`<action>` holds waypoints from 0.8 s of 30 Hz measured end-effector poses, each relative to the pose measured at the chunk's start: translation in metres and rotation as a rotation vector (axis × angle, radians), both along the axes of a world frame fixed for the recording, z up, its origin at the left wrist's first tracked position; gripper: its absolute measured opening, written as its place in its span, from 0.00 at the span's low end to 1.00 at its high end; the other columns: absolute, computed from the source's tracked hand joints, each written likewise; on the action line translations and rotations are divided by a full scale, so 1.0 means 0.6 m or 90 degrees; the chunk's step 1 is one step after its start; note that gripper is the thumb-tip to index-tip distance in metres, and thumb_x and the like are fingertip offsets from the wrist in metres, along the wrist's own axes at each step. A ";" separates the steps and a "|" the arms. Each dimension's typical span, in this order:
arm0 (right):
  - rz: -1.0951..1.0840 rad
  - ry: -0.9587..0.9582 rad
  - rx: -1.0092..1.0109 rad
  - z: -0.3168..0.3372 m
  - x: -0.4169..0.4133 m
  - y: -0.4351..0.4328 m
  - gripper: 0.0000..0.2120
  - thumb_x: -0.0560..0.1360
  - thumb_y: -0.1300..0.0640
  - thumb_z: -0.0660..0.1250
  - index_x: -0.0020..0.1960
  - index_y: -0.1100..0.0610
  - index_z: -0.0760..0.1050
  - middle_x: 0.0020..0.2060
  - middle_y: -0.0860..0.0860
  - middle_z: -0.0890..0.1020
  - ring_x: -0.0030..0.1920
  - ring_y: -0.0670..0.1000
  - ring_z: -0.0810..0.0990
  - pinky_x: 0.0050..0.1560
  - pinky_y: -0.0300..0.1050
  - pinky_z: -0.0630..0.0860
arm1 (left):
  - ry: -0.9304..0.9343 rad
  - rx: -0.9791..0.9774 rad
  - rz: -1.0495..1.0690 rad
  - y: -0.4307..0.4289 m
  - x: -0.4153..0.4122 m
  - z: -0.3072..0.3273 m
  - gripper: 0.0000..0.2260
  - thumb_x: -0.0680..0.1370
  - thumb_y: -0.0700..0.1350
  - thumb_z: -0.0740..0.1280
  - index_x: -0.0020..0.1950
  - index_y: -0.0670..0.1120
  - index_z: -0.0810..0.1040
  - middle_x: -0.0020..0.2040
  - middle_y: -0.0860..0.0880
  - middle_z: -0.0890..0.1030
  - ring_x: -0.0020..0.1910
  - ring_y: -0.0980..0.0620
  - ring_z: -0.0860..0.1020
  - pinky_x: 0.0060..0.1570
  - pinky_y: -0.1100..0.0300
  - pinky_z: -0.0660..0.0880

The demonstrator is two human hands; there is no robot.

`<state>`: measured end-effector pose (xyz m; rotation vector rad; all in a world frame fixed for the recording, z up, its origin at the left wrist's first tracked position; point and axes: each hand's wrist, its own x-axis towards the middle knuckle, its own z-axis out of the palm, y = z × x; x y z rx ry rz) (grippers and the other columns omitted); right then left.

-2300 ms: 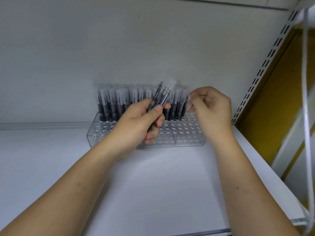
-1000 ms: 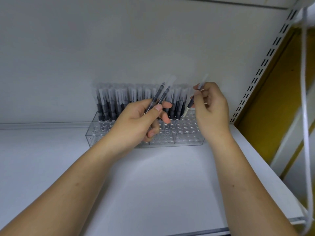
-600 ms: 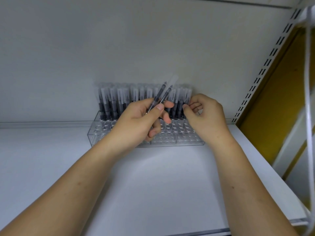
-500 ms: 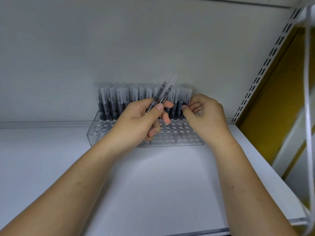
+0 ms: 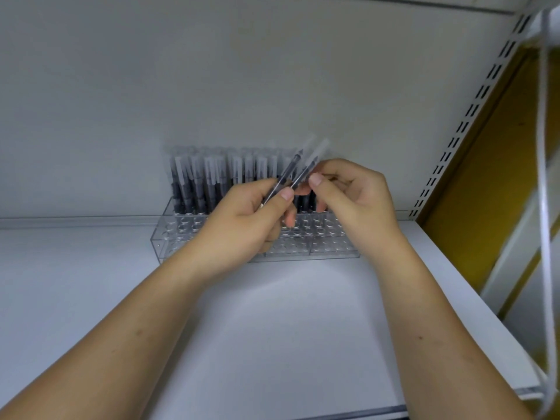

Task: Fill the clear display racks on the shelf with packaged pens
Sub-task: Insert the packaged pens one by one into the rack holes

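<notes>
A clear display rack (image 5: 169,237) stands on the white shelf against the back wall. Its back rows hold several upright packaged pens (image 5: 209,177); its front holes are bare. My left hand (image 5: 242,219) is shut on two packaged pens (image 5: 288,174) that point up and to the right above the rack. My right hand (image 5: 354,195) is beside them, with thumb and forefinger pinching the right-hand pen of the pair. Both hands cover the rack's middle.
The white shelf (image 5: 272,328) stretches toward me, its front edge at the bottom. A perforated upright (image 5: 454,140) and a yellow panel (image 5: 491,165) bound the right side. A white cable (image 5: 545,207) hangs at the far right.
My right hand set a single pen down into the rack's right end, then moved left and up to the pens in my left hand and pinched one.
</notes>
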<state>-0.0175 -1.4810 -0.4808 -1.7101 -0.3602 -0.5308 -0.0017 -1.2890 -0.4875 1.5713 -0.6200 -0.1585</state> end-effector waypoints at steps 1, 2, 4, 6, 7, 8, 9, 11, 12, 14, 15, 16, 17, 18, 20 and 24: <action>0.008 0.006 0.008 0.000 0.000 0.000 0.05 0.81 0.65 0.68 0.52 0.66 0.81 0.39 0.47 0.86 0.37 0.41 0.82 0.38 0.38 0.75 | -0.009 0.013 -0.003 0.000 -0.001 0.000 0.15 0.88 0.45 0.59 0.51 0.37 0.79 0.32 0.41 0.66 0.28 0.49 0.59 0.30 0.56 0.58; 0.012 0.012 0.017 0.000 -0.001 0.000 0.06 0.81 0.65 0.68 0.52 0.68 0.81 0.38 0.47 0.86 0.36 0.41 0.82 0.38 0.37 0.75 | -0.019 0.027 -0.008 0.000 -0.001 0.000 0.16 0.88 0.46 0.59 0.48 0.37 0.78 0.31 0.42 0.63 0.29 0.48 0.58 0.30 0.53 0.58; 0.014 0.018 0.038 -0.001 0.000 0.000 0.07 0.81 0.65 0.68 0.52 0.70 0.80 0.36 0.46 0.85 0.35 0.41 0.82 0.38 0.37 0.74 | -0.023 0.038 -0.019 0.000 -0.003 0.000 0.17 0.88 0.47 0.59 0.47 0.37 0.78 0.30 0.43 0.62 0.30 0.48 0.58 0.31 0.51 0.59; 0.010 0.024 0.069 -0.002 0.002 0.000 0.08 0.81 0.65 0.68 0.51 0.72 0.79 0.35 0.48 0.84 0.34 0.42 0.80 0.37 0.36 0.73 | -0.021 0.040 -0.027 0.000 -0.003 -0.001 0.17 0.88 0.47 0.59 0.49 0.38 0.80 0.30 0.42 0.64 0.30 0.48 0.60 0.31 0.54 0.60; 0.007 0.023 0.084 -0.001 0.003 -0.001 0.09 0.81 0.64 0.68 0.50 0.72 0.78 0.34 0.49 0.84 0.33 0.43 0.79 0.35 0.35 0.72 | -0.026 0.043 -0.027 0.000 -0.002 -0.002 0.16 0.88 0.47 0.60 0.49 0.39 0.81 0.30 0.43 0.67 0.30 0.48 0.63 0.31 0.57 0.62; 0.003 0.019 0.096 0.001 0.003 -0.002 0.09 0.81 0.63 0.68 0.49 0.70 0.78 0.33 0.50 0.83 0.32 0.44 0.78 0.34 0.35 0.71 | -0.034 0.049 -0.023 0.000 -0.001 -0.002 0.15 0.88 0.47 0.60 0.51 0.41 0.82 0.30 0.42 0.71 0.30 0.47 0.66 0.32 0.57 0.65; -0.003 0.014 0.101 0.002 0.004 -0.004 0.08 0.81 0.62 0.68 0.47 0.67 0.79 0.32 0.51 0.83 0.31 0.47 0.78 0.34 0.36 0.70 | -0.043 0.052 -0.019 0.000 -0.001 -0.003 0.14 0.87 0.48 0.60 0.53 0.44 0.83 0.33 0.40 0.76 0.31 0.46 0.70 0.33 0.56 0.68; -0.023 0.003 0.109 0.006 0.005 -0.006 0.06 0.80 0.58 0.68 0.46 0.58 0.80 0.33 0.53 0.83 0.33 0.52 0.79 0.32 0.43 0.69 | -0.051 0.043 -0.007 0.001 0.003 -0.005 0.12 0.86 0.51 0.62 0.57 0.51 0.85 0.45 0.35 0.83 0.35 0.38 0.75 0.37 0.49 0.72; -0.033 -0.004 0.120 0.007 0.005 -0.008 0.05 0.80 0.58 0.67 0.47 0.56 0.80 0.34 0.52 0.83 0.34 0.53 0.80 0.32 0.44 0.69 | -0.053 0.039 0.003 0.001 0.005 -0.006 0.12 0.85 0.52 0.62 0.59 0.53 0.85 0.48 0.36 0.84 0.39 0.34 0.77 0.38 0.47 0.73; -0.052 -0.022 0.153 0.008 0.008 -0.013 0.05 0.80 0.59 0.65 0.51 0.56 0.81 0.36 0.51 0.84 0.35 0.52 0.81 0.33 0.44 0.70 | -0.060 0.032 0.020 0.002 0.007 -0.008 0.12 0.85 0.49 0.62 0.62 0.52 0.84 0.50 0.43 0.85 0.44 0.36 0.79 0.41 0.48 0.76; -0.067 -0.034 0.161 0.009 0.009 -0.016 0.07 0.80 0.59 0.64 0.53 0.57 0.81 0.36 0.50 0.84 0.35 0.51 0.80 0.33 0.45 0.71 | -0.062 0.028 0.024 0.003 0.008 -0.008 0.12 0.86 0.46 0.61 0.63 0.50 0.83 0.52 0.47 0.86 0.44 0.41 0.80 0.41 0.51 0.76; -0.086 -0.047 0.160 0.009 0.010 -0.020 0.08 0.81 0.60 0.64 0.55 0.58 0.80 0.37 0.49 0.83 0.35 0.50 0.79 0.34 0.45 0.71 | -0.060 0.025 0.028 0.003 0.008 -0.007 0.12 0.87 0.44 0.61 0.63 0.49 0.83 0.53 0.49 0.86 0.44 0.47 0.80 0.41 0.53 0.76; -0.108 -0.058 0.157 0.009 0.011 -0.024 0.08 0.82 0.60 0.63 0.57 0.58 0.80 0.37 0.48 0.83 0.36 0.50 0.78 0.34 0.45 0.71 | -0.060 0.024 0.032 0.004 0.008 -0.007 0.12 0.87 0.43 0.61 0.63 0.48 0.83 0.53 0.50 0.86 0.44 0.50 0.80 0.40 0.55 0.76; -0.135 -0.067 0.148 0.010 0.011 -0.029 0.09 0.83 0.61 0.62 0.59 0.58 0.80 0.37 0.47 0.83 0.36 0.49 0.78 0.34 0.44 0.71 | -0.061 0.021 0.036 0.004 0.008 -0.006 0.12 0.87 0.44 0.61 0.62 0.47 0.83 0.53 0.51 0.86 0.44 0.51 0.80 0.40 0.55 0.76; -0.198 -0.085 0.118 0.010 0.011 -0.037 0.10 0.85 0.62 0.61 0.61 0.60 0.79 0.37 0.46 0.81 0.37 0.45 0.78 0.36 0.40 0.72 | -0.065 0.014 0.044 0.003 0.008 -0.006 0.12 0.86 0.44 0.61 0.62 0.46 0.83 0.50 0.51 0.85 0.42 0.51 0.79 0.37 0.56 0.75; -0.321 -0.118 0.045 0.003 0.018 -0.046 0.09 0.85 0.59 0.62 0.62 0.56 0.79 0.42 0.42 0.82 0.42 0.45 0.83 0.47 0.43 0.80 | -0.060 0.008 0.046 0.000 0.006 -0.004 0.12 0.87 0.41 0.59 0.61 0.45 0.82 0.41 0.50 0.80 0.32 0.49 0.71 0.30 0.58 0.66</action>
